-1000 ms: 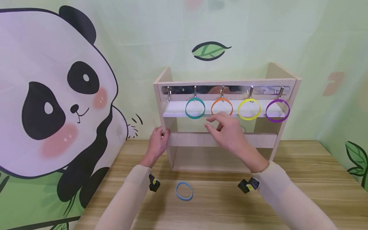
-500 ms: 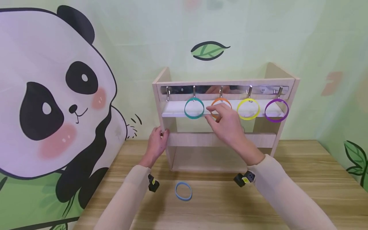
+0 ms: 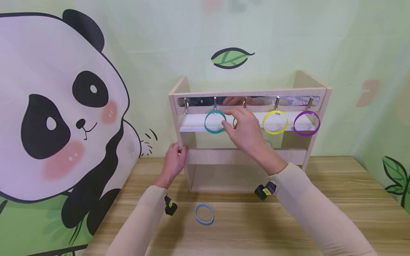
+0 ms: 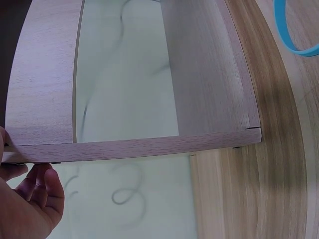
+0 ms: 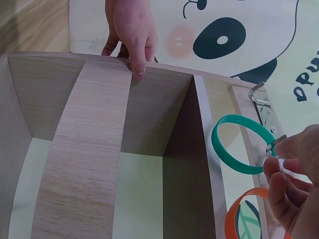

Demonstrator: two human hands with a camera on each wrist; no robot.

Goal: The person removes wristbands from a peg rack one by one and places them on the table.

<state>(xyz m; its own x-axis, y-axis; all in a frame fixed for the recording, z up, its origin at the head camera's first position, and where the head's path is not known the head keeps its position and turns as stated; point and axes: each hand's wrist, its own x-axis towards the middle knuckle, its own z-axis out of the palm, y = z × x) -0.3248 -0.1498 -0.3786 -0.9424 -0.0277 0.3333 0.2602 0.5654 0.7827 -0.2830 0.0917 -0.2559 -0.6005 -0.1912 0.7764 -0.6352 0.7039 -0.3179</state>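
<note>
My left hand [image 3: 174, 161] grips the left side panel of a small wooden shelf [image 3: 221, 156]; the right wrist view shows its thumb on the inner side. A teal ring [image 3: 206, 122] hangs on a metal hook under the shelf's top edge. My right hand [image 3: 245, 131] is at the teal ring's right side, index finger and thumb apart on either side of its band. Whether they touch it I cannot tell. Behind this hand an orange ring [image 5: 232, 219] is partly hidden. A yellow ring [image 3: 276, 132] and a purple ring [image 3: 306, 134] hang farther right.
A light blue ring [image 3: 204, 223] lies on the wooden table [image 3: 243, 227] in front of the shelf. The leftmost hook [image 3: 185, 106] carries no ring. A panda-printed cloth [image 3: 153, 71] covers the walls behind and at the left.
My right hand has moved up and left, from below the orange ring to the teal ring's right edge. The left hand has stayed on the side panel.
</note>
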